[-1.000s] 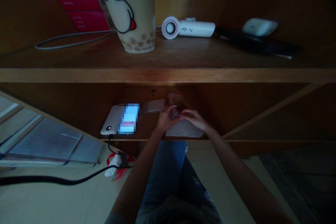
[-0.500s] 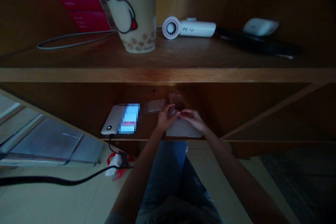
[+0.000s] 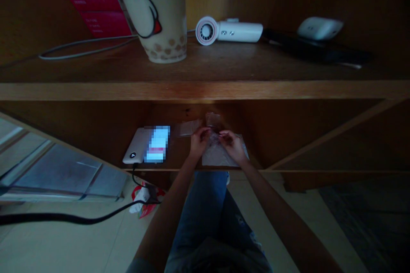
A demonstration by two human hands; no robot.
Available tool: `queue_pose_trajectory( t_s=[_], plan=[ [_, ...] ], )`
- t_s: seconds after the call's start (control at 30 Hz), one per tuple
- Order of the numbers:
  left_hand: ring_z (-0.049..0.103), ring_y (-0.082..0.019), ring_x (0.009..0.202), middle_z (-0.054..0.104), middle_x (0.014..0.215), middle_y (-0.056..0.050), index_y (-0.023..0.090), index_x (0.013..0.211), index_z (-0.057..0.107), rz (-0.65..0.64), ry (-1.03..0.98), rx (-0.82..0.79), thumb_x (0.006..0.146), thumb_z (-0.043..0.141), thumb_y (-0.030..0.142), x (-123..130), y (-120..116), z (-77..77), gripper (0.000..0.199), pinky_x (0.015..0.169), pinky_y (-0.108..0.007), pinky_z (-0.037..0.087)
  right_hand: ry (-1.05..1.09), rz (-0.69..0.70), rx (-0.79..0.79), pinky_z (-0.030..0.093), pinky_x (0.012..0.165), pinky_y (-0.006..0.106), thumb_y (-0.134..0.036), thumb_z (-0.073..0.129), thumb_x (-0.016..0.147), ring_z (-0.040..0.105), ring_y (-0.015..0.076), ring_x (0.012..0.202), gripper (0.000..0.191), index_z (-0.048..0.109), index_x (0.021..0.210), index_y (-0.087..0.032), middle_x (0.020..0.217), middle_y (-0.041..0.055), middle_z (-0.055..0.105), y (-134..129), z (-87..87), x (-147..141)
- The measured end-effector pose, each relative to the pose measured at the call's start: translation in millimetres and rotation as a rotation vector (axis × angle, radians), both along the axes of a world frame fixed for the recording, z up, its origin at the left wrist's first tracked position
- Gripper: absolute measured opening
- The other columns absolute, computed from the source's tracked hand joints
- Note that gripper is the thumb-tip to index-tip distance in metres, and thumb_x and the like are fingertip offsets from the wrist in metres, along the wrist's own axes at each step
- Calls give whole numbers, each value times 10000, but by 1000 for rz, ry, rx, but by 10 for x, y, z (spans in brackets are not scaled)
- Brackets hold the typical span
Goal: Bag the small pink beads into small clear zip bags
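Note:
Both my hands are low on the dark wooden desk, pinching a small transparent plastic piece (image 3: 214,138) between them. My left hand (image 3: 199,142) and my right hand (image 3: 232,145) hold it from either side, and the fingers hide most of it. Under my right hand lies a white sheet or bag (image 3: 222,155). Just above my fingers is a small transparent bag (image 3: 212,119), and a flat transparent packet (image 3: 188,128) lies left of my left hand. Further left sits a white power bank (image 3: 136,146) with a lit phone (image 3: 156,144) on it.
A tall printed cup (image 3: 160,13), a white hair dryer (image 3: 229,30), a white case (image 3: 319,28) and a black flat object (image 3: 315,47) stand on the shelf above. A black cable (image 3: 64,218) and a red-and-white bag (image 3: 144,200) lie on the floor.
My hands have drawn slightly apart and lower over the white sheet, with the fingertips now pinching the small piece. The view has shifted a little.

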State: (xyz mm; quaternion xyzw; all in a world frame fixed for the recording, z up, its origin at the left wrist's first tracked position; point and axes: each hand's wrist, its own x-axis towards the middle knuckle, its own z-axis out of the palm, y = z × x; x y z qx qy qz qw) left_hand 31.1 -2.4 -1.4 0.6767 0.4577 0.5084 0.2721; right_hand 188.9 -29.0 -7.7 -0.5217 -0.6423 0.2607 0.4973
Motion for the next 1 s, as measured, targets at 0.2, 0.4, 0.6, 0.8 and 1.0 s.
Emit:
queue_pose_trajectory(
  t_s=[0.2,0.4,0.6,0.8,1.0],
  plan=[
    [583,-142,792,630,871,-46,178,911,598,66,171,66,847,471,268,16,-57,33,168,732,-258,454,-48,2,5,468,645,266,-283,523,789,597,146,687,149,565,922,-229,783,6,647,-6,-2,-12],
    [582,-153,797,630,859,-57,169,902,584,133,233,88,860,442,236,19,-53,-10,163,731,-268,452,-61,-47,-12,447,590,257,-274,525,769,568,141,616,103,549,854,-222,730,1,624,-10,19,-16],
    [602,-135,799,618,871,-49,185,940,524,155,129,126,861,444,235,17,-54,-49,123,713,-243,463,-56,29,-18,465,649,270,-258,548,755,589,146,681,229,519,981,-230,748,-9,616,-31,63,-33],
    [609,-141,843,613,930,-57,196,994,469,95,165,157,864,435,233,24,-78,-81,139,736,-259,476,-34,92,-1,470,720,279,-235,524,779,600,141,743,300,490,1076,-231,793,-5,630,-34,64,-40],
    [595,-148,884,611,954,-51,209,1075,467,34,227,194,840,476,255,23,-125,-22,239,793,-284,476,-14,36,16,474,672,271,-231,531,768,592,142,705,245,510,1011,-227,784,2,622,-31,50,-28]
  ],
)
